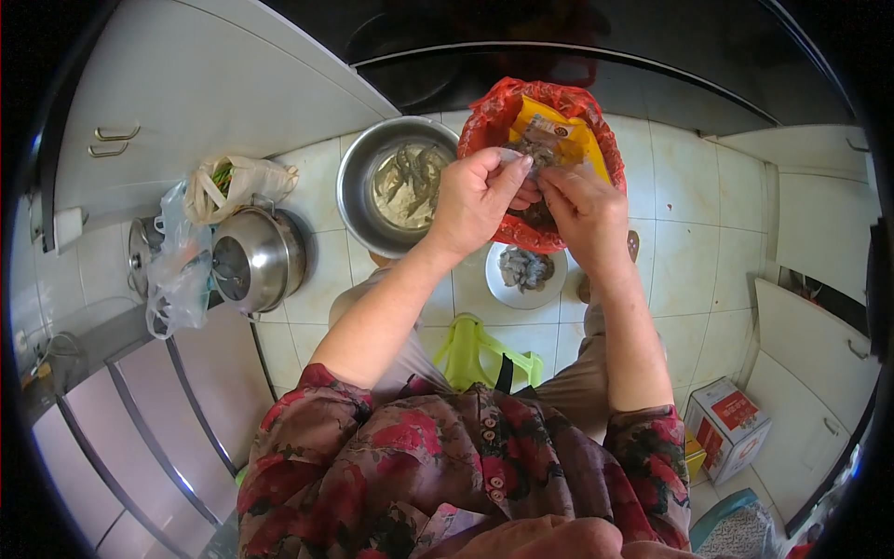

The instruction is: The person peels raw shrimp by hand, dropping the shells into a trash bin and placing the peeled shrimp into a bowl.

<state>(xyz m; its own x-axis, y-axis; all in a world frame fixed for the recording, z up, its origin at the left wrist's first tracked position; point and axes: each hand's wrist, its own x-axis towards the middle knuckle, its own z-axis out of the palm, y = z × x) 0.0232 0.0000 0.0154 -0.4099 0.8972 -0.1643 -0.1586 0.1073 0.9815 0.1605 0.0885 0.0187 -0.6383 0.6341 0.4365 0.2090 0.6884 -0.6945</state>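
Both my hands are close together over a bin lined with a red plastic bag [491,112]. My left hand [480,197] is closed, thumb and fingers pinched on a small greyish shrimp [534,160]. Right beside it, the fingers of my right hand [585,207] are pressed together at the same shrimp. A yellow packet [579,138] lies in the bin behind my hands. To the left stands a steel basin [358,191] with several whole shrimp [410,177] in it. Below the bin, a white plate [503,291] holds a pile of peeled grey shrimp [527,269].
A green plastic stool [466,349] is between my legs. At the left are a steel pot [256,261], a clear plastic bag [179,275] and a cloth bag with greens [251,182]. A red and white box [731,424] stands at the lower right, near white cabinets [805,373].
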